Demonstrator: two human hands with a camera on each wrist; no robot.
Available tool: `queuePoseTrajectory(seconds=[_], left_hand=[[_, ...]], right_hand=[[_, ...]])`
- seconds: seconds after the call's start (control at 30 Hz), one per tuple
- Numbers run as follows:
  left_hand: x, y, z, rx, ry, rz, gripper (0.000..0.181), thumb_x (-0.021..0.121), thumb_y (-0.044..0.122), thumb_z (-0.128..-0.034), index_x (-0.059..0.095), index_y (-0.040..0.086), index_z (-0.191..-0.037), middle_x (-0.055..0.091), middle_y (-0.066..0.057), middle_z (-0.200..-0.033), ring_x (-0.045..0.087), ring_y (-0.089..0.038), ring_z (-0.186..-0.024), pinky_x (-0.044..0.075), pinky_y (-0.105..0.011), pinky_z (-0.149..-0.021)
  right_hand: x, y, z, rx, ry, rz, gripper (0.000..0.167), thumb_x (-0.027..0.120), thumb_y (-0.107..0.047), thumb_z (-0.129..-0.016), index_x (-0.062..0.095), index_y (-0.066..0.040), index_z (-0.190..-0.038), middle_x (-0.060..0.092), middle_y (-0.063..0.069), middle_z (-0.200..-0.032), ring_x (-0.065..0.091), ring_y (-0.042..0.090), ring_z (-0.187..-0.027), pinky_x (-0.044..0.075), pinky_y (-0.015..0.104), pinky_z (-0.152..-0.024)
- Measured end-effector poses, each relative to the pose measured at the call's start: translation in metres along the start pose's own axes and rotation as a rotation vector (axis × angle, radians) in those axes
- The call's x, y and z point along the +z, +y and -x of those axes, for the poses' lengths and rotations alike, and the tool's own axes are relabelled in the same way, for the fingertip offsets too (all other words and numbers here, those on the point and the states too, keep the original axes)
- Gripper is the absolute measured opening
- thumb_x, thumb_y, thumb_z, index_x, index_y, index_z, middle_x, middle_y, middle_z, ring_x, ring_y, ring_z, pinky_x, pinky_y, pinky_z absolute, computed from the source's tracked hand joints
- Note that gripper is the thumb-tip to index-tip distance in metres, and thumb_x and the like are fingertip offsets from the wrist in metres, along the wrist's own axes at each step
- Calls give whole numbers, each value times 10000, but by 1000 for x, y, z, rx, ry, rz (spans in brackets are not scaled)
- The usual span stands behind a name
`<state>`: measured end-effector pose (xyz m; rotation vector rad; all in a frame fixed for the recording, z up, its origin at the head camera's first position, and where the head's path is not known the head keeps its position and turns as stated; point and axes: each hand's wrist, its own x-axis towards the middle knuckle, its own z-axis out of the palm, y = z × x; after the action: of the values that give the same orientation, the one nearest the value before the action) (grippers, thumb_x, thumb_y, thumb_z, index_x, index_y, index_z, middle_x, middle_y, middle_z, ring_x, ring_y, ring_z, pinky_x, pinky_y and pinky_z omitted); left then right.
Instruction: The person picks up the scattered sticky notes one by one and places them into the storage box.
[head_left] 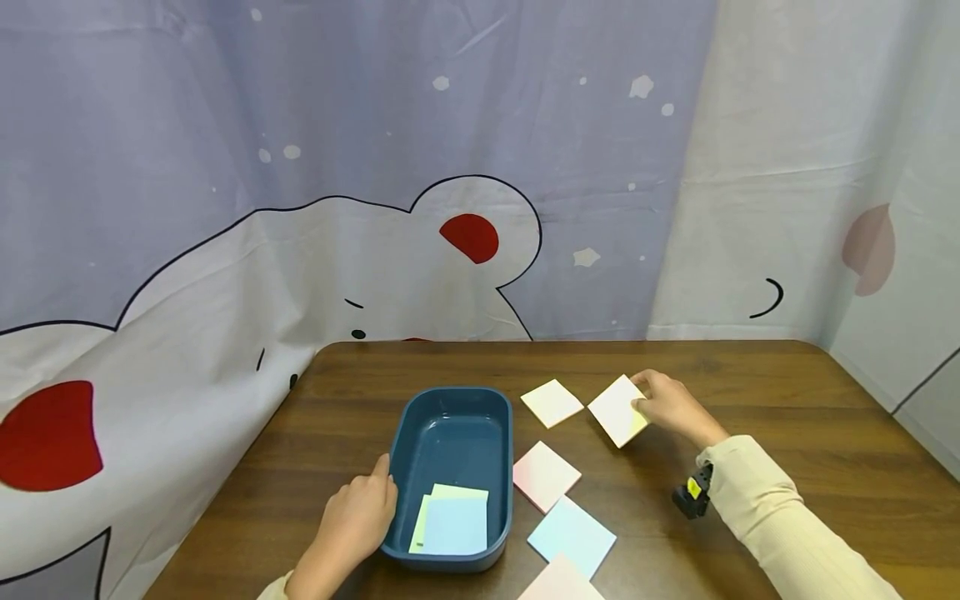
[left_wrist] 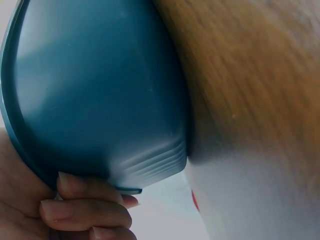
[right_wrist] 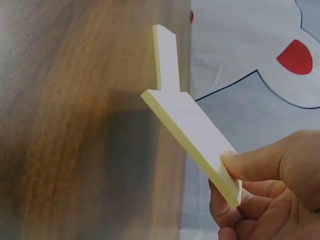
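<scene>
I watched the left hand grip the blue tub, a blue pad over pale-green paper inside; the right hand pinched a pale-yellow pad above the table.

Bin open above, walls around

A pale yellow sticky-note pad, square and fairly thick, is held tilted by one edge between the right hand's thumb and fingers. The rounded, dark blue plastic bin sits upright on the table, its left side gripped by the left hand, with a light blue pad overlapping yellow notes at its near end.
</scene>
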<state>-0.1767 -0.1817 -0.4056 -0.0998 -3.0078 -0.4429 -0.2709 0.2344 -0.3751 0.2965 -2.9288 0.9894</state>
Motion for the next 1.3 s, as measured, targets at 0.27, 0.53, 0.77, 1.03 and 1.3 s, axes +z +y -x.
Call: queuePoseTrajectory(seconds=[0.27,0.53,0.77,1.03,1.3], left_hand=[[1,-1,-1,-1,-6,1,417,477,155,-960,513,-88,-1297,702,-236,-952,670,-318,-698,502,-477,-581],[0,0,0,-2,-3,0,420,473,161,-961,515,-82,-1300,702,-238,-958,674,-332,-707,501,-483,-584],[-1,0,0,4,1,3,417,479,158,-959,519,-87,-1293,703,-237,-941,670,-331,-692,496,-480,-569],[-1,0,0,-1,-6,-1,416,480,158,-962,514,-89,-1295,702,-238,-949,673,-324,-700,501,-480,-580],[-1,0,-1,1,-15,11,419,475,156,-963,508,-94,-1298,700,-239,-975,677,-325,-723,503,-482,-590]], right_hand=[[-4,-14,-3,-13,-30,-56,402,582,-46,-873,492,168,-1201,657,296,-951,654,312,-826,509,345,-627],[-1,-32,2,-40,-59,-101,403,578,-59,-890,493,160,-1217,660,279,-968,654,312,-861,514,354,-653],[3,-56,4,-70,-75,-138,386,579,-58,-904,507,131,-1232,671,243,-970,650,262,-849,509,336,-659],[15,-91,10,-147,-109,-175,355,580,-29,-902,531,106,-1226,679,199,-955,644,218,-828,501,306,-654],[31,-125,12,-222,-132,-174,331,594,8,-877,568,69,-1201,684,140,-873,629,164,-757,489,276,-658]])
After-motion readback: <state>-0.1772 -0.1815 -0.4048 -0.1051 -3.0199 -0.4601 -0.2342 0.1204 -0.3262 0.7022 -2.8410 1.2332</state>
